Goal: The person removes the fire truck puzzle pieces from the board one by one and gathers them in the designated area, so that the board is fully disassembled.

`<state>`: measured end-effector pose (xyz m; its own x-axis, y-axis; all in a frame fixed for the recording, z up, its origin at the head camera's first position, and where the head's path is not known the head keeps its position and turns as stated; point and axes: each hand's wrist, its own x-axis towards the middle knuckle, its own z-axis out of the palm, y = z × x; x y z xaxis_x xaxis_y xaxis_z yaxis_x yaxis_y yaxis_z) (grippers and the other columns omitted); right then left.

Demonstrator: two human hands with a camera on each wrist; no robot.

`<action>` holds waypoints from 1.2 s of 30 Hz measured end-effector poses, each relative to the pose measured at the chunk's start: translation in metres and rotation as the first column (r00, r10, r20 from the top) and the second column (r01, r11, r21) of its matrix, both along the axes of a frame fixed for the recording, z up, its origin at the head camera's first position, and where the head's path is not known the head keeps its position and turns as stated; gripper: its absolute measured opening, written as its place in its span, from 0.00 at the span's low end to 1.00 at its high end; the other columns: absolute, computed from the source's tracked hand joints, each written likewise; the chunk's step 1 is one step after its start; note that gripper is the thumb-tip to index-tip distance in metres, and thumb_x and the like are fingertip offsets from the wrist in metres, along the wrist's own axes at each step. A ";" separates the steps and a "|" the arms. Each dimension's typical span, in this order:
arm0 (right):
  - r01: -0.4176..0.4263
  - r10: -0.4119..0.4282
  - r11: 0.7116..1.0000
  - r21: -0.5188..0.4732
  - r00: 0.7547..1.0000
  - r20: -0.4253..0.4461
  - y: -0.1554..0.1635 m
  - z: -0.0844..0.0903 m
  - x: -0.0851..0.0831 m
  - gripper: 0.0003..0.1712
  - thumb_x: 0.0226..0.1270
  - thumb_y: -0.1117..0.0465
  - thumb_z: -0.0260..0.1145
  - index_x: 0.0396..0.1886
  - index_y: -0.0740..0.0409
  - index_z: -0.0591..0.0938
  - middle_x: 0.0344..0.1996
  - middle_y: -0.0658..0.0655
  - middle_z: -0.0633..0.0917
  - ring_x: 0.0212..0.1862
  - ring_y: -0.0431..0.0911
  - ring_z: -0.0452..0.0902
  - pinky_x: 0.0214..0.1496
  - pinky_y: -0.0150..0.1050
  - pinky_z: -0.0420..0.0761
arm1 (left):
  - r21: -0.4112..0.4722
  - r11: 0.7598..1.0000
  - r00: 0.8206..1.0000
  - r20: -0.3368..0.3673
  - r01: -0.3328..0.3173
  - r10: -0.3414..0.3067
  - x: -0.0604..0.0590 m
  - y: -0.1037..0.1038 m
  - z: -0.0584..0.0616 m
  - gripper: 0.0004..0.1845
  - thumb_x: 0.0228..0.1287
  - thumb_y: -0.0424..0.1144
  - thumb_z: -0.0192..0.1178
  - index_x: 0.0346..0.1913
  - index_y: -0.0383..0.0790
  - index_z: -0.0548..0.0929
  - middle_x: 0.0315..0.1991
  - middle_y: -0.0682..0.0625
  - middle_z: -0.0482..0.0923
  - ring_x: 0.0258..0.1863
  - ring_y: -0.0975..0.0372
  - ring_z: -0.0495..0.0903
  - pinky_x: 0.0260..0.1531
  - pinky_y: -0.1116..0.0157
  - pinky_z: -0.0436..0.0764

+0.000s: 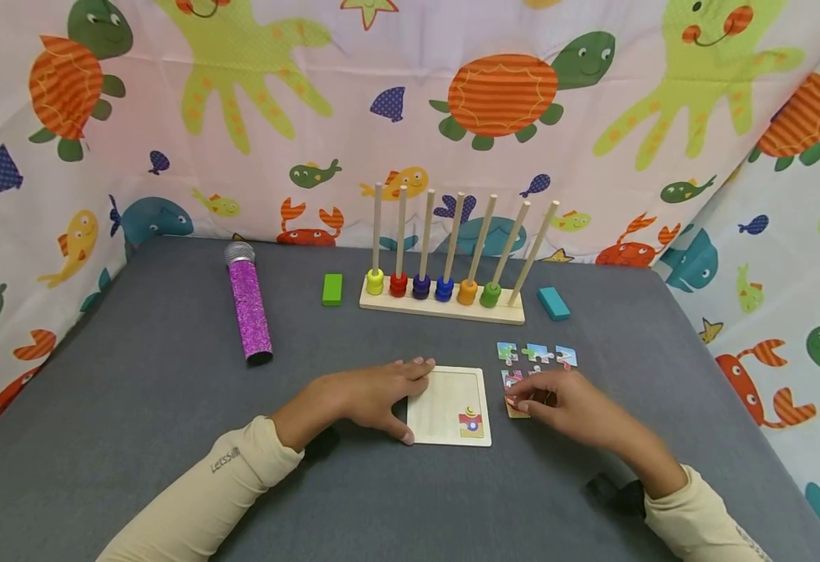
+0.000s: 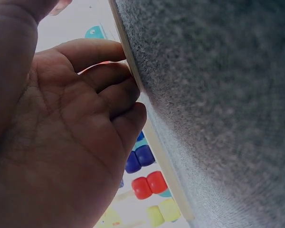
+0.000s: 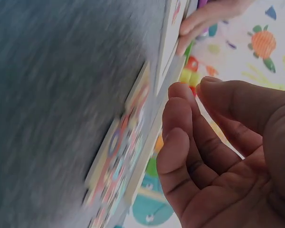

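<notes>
A square wooden puzzle tray point(image 1: 436, 400) lies on the table with a red and yellow puzzle piece point(image 1: 471, 425) in its lower right corner. Along the tray's left side rests my left hand point(image 1: 375, 398), thumb at the lower corner and fingers at the upper edge. My right hand point(image 1: 568, 406) hovers over loose puzzle pieces point(image 1: 507, 353) to the right of the tray, partly covering them. In the right wrist view its fingers are loosely bent, thumb near the index fingertip, and nothing shows between them. More puzzle pieces point(image 3: 115, 152) lie below that hand.
Behind the tray stands a wooden peg rack point(image 1: 445, 309) with coloured beads. A green block point(image 1: 333, 289) and a blue block point(image 1: 554, 304) flank it. Farther left lies a purple glittery microphone point(image 1: 250, 308). A patterned curtain point(image 1: 396, 70) hangs behind the grey table point(image 1: 354, 499).
</notes>
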<state>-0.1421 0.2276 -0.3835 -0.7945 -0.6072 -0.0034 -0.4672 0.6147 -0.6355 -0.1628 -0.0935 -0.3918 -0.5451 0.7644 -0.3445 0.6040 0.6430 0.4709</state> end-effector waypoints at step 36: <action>-0.160 0.165 0.986 -0.048 0.981 0.099 -0.047 -0.007 -0.003 0.10 0.67 0.67 0.65 0.47 0.59 0.85 0.40 0.50 0.86 0.36 0.38 0.79 0.37 0.35 0.80 | 0.022 1.000 1.000 0.007 -0.015 0.015 0.000 -0.003 -0.004 0.50 0.58 0.54 0.68 0.76 0.39 0.53 0.78 0.50 0.39 0.75 0.60 0.39 0.71 0.59 0.45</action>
